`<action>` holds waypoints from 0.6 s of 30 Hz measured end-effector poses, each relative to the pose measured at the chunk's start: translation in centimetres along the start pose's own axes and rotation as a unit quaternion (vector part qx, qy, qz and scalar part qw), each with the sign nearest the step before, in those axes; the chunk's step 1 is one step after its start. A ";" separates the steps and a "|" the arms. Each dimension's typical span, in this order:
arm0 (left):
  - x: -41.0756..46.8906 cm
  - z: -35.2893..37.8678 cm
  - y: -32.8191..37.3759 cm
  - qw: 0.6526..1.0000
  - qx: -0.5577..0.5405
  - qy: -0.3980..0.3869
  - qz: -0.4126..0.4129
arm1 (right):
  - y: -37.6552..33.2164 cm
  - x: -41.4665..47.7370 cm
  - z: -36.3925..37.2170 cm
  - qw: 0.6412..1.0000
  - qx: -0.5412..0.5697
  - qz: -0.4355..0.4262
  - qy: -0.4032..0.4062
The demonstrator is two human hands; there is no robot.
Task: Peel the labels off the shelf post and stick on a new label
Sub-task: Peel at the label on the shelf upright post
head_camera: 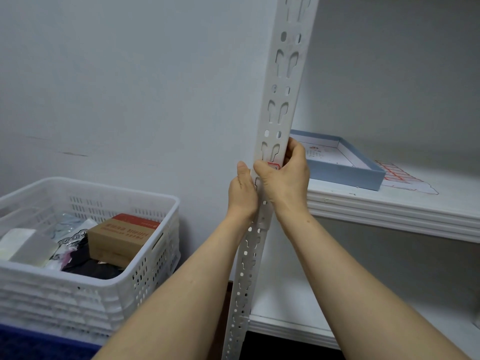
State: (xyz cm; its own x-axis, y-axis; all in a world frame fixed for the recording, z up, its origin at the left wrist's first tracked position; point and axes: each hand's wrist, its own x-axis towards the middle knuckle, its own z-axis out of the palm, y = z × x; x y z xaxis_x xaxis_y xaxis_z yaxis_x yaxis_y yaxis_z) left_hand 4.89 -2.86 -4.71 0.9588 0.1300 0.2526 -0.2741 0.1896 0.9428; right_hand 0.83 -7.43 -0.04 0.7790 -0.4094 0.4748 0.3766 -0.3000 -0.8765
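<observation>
White wall behind; white metal shelving at right. Slotted post (pixel 272 120) runs floor to top of view, leaning slightly right as it rises, so its long axis is near vertical.

Both hands meet on post, just above upper shelf (pixel 389 203) edge.
- Left hand (pixel 241 193): on post's left edge, thumb up along that edge. Looks like a steadying hold. Fingers hidden behind post, so cannot tell how tightly it closes.
- Right hand (pixel 285 180): wrapped over post's front face from the right side, fingers curled round far edge, thumb pressed across face.
- Label (pixel 273 166): small, red-bordered, on front face directly under right thumb tip. Only a corner shows; rest covered by hand. A second red-edged bit peeks out lower, between the two hands; cannot tell whether same label or another.

Key relation: label lies at right thumb, flat on the face, with left thumb just beside it across the left edge. Right hand is nearer. Cannot tell whether the label is being peeled off or pressed on. Either way the stroke should run along the post's length, while left hand braces post against the pull.

Around:
- Blue tray (pixel 345 175) on upper shelf, just behind right hand.
- Label sheet (pixel 400 174), red grid, right of tray, well apart from hands.
- White basket (pixel 85 255) at left, holding a brown box (pixel 119 237) and soft goods.
</observation>
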 end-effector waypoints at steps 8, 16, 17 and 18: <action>-0.1 0.0 0.1 1.000 0.000 0.005 -0.006 | -0.1 0.2 0.1 1.000 -0.013 -0.011 0.006; 0.1 -0.1 -0.1 1.000 -0.011 0.003 -0.001 | -0.2 -0.3 0.2 1.000 -0.023 -0.013 0.004; 0.0 -0.1 -0.1 1.000 -0.010 -0.002 -0.003 | -0.3 -0.3 0.3 1.000 -0.022 -0.015 0.007; -0.1 0.0 0.0 1.000 -0.010 -0.005 -0.004 | -0.4 -0.3 0.3 1.000 -0.022 -0.018 0.009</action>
State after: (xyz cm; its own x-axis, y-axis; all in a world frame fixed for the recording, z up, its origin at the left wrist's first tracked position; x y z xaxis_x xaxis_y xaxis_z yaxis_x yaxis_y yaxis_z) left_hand 4.81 -2.82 -4.73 0.9616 0.1189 0.2472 -0.2676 0.2091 0.9406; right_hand 0.56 -6.94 0.10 0.7566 -0.4128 0.5071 0.3811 -0.3517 -0.8550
